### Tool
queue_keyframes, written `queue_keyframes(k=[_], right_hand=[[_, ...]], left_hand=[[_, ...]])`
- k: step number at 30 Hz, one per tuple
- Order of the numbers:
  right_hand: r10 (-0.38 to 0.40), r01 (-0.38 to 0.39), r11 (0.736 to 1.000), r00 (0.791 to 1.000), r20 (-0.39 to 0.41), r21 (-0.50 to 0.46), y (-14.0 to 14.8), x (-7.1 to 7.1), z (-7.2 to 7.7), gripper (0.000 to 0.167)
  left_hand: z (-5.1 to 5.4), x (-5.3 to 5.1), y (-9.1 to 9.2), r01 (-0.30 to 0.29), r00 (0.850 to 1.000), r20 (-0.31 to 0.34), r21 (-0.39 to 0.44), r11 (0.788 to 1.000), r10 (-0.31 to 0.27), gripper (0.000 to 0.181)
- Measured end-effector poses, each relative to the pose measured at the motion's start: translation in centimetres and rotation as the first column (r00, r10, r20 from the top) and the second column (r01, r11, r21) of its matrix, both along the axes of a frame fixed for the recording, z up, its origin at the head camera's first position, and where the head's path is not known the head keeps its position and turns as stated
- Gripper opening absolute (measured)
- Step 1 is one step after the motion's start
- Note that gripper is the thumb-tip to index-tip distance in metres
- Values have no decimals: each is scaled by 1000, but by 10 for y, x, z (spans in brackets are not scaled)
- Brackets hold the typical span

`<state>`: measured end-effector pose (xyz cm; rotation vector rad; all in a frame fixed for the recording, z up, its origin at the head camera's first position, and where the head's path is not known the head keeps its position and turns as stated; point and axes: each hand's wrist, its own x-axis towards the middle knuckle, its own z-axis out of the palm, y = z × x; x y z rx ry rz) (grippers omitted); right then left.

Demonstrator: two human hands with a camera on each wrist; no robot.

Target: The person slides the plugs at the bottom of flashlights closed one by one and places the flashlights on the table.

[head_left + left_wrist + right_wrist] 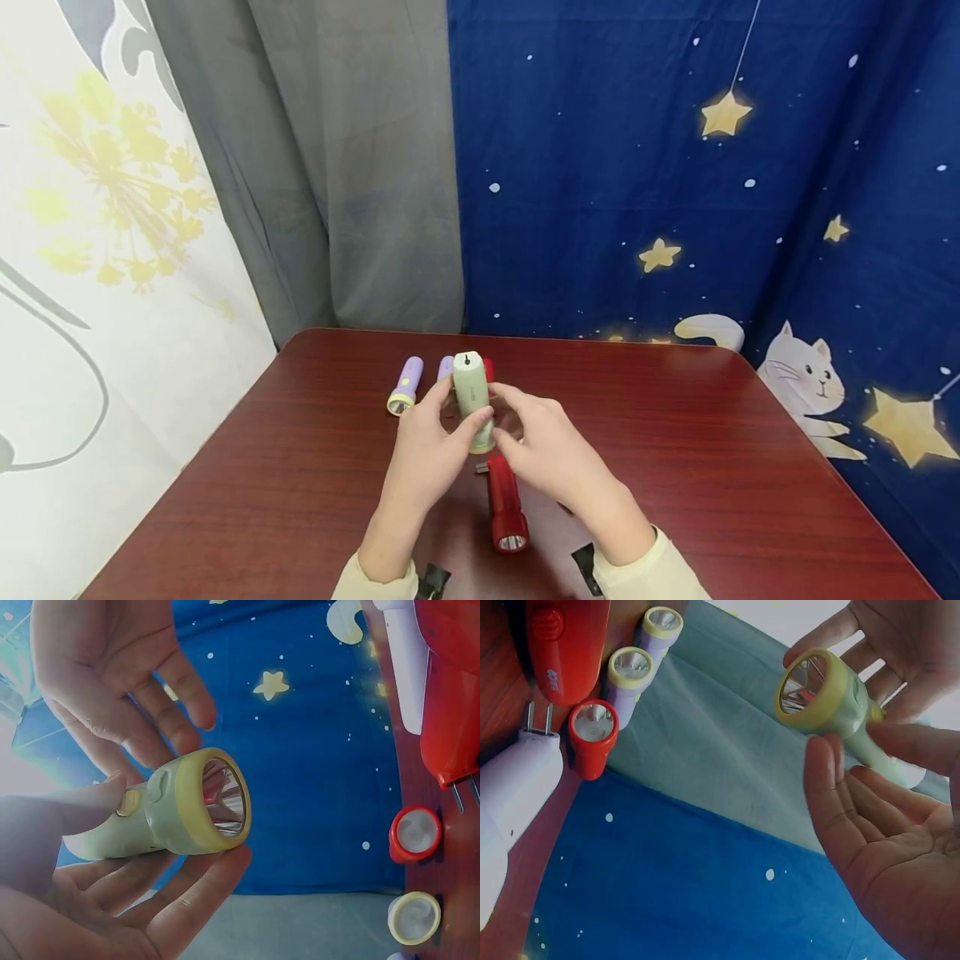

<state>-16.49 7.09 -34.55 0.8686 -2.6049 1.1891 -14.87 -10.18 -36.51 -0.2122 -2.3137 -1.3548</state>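
A pale green flashlight (471, 392) with a yellow rim is held above the table by my left hand (427, 458). In the left wrist view, the left thumb lies on the yellow button of the flashlight (169, 810), with the left fingers (157, 900) under its body. My right hand (558, 446) is beside the flashlight; its fingers are extended and loosely spread (855, 817). The head view does not settle whether the right fingertips touch it. The lens faces the wrist cameras.
Near my forearms lies a red flashlight (506, 504). Behind my hands are two purple flashlights (408, 377) (626, 682) and a small red one (592, 742). A lavender item with metal prongs (517, 780) lies near the larger red flashlight (568, 645). Curtains stand behind the table (660, 392).
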Motion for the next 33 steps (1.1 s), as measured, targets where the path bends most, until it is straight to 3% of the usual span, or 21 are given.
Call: queue_keyframes(k=[4,12,21,28,33], right_hand=[[-10,9,1000,999,43,27,-4,1,-3,52],[-107,119,988,987,-117,101,-7,2,-13,31],[-137,161,975,978,-157,151,-9,4,-25,25],[-165,187,972,974,-154,141,-5,-7,-16,28],[-232,242,962,969,-83,127,4,-20,-6,38]], left_hand=[[0,-1,-1,-17,1000,17,-7,1000,18,48],[0,-1,2,-32,999,43,-15,999,33,49],[-3,-2,5,7,998,63,17,1000,-8,49],[1,-3,4,43,996,83,-1,999,-42,53],[0,-3,3,65,993,104,-9,998,-63,50]])
